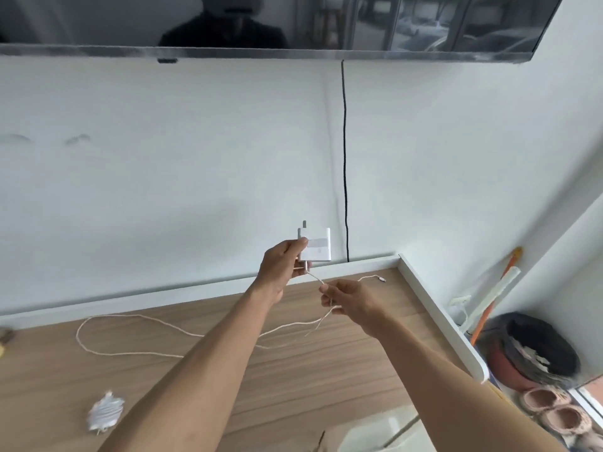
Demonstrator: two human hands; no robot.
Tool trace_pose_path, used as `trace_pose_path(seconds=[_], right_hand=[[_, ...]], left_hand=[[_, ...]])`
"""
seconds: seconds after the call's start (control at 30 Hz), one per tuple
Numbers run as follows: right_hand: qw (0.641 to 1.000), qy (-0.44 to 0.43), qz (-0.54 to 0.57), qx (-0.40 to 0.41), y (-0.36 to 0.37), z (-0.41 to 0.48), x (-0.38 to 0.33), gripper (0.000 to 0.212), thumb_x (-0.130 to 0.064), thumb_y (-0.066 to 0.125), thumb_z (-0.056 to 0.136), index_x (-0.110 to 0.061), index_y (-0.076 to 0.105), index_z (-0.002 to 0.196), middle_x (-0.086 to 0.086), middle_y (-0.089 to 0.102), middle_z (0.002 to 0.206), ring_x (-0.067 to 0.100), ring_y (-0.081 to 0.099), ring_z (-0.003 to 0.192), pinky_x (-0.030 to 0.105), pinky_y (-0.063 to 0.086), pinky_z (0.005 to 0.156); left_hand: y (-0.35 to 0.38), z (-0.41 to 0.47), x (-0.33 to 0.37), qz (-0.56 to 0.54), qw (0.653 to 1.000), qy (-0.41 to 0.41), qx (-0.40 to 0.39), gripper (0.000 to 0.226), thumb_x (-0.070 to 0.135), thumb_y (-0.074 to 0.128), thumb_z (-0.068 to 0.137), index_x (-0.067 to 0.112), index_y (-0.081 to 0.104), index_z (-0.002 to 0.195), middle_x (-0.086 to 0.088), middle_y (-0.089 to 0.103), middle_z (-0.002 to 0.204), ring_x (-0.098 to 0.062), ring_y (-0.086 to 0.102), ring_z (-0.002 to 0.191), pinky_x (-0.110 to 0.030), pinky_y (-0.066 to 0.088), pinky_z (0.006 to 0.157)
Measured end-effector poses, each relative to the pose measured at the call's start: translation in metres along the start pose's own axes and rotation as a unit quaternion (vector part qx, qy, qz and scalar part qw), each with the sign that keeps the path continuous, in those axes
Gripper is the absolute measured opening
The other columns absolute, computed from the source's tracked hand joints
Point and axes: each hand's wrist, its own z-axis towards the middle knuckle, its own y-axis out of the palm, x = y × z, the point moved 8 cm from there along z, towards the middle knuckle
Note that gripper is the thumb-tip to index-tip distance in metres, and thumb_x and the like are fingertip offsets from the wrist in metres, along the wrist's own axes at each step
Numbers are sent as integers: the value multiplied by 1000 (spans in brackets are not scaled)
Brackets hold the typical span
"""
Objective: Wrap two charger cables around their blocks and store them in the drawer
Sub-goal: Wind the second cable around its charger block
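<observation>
Above desk (49, 370): left fingers (295, 245) around charger block (319, 248), right fingers (327, 289) around cable (182, 331).

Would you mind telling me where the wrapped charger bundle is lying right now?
In the head view, the wrapped charger bundle lies at lower left on the wooden desktop, left of the left forearm and nearer the camera than the loose cable.

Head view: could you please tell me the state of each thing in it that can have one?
Block: held up off the desk, not yet wrapped.
Cable: loose, looped across the desk.
Second charger: looks wrapped, lying on the desk.
Left hand: grips the block.
Right hand: pinches the cable.
TV: screen dark.
</observation>
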Motion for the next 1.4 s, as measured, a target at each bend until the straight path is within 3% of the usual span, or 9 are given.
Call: trace_pose_path(seconds=[0.2,0.33,0.43,0.57,0.73,0.97,1.13,1.2,1.4], right_hand=[[983,-53,-176,-22,27,-9,-38,18,-20,65,89,-4,66,80,4,64,67,13,58,63,27,49,66],[957,-46,-284,-42,39,-10,-57,23,-29,67,86,-9,66,74,2,63,60,8,57,53,18,42,55],[960,-17,-269,-78,58,-20,-62,23,-27,62,90,-10,62,75,3,52,62,14,59,53,21,43,55],[964,0,-239,-120,85,-32,-76,33,-20,61,91,-12,52,60,2,38,55,15,39,49,22,39,49],[963,-5,-249,-105,106,-33,-99,18,-10,58,85,-11,71,72,-2,38,57,14,31,48,24,33,50],[972,6,-230,-41,112,-33,-111,12,-13,58,87,-8,68,81,0,52,59,13,44,49,21,37,48],[977,-64,-201,-15,116,-35,-120,21,-12,56,87,2,69,81,3,48,57,17,38,53,24,33,49],[961,-108,-255,6,119,-37,-128,21,-15,53,89,-5,71,85,-1,52,58,15,41,51,22,32,49],[944,-186,-263,67,116,-46,-130,21,-19,54,90,-15,72,101,-1,69,95,14,60,80,10,40,58]], left_hand=[[-51,-40,1,120,991,-5,-64,29,27,61,93,0,71,94,-11,63,80,-24,60,70,-34,50,73],[-72,-64,-6,158,978,-20,-133,27,23,61,93,-3,70,92,-13,63,74,-24,58,71,-29,50,67],[-84,-77,-5,170,975,-18,-144,26,21,62,93,-3,71,93,-17,60,72,-20,59,68,-27,54,67],[-93,-90,-4,206,964,-8,-165,20,21,65,91,4,74,94,-18,62,80,-22,55,66,-29,51,68],[-112,-93,3,215,970,22,-111,23,20,69,88,0,72,98,-14,61,82,-24,50,71,-30,44,61],[-114,-92,9,225,972,36,-60,17,20,68,88,6,62,83,-7,63,72,-18,53,56,-35,48,64],[-119,-94,16,152,987,52,-5,19,14,66,91,-3,59,93,-12,57,79,-22,47,53,-31,43,55],[-122,-93,19,157,986,56,18,24,16,64,92,-7,60,100,-11,58,85,-22,49,56,-30,46,56],[-113,-81,27,149,986,59,38,21,15,60,93,1,67,108,-11,65,82,-20,57,57,-42,58,75]])
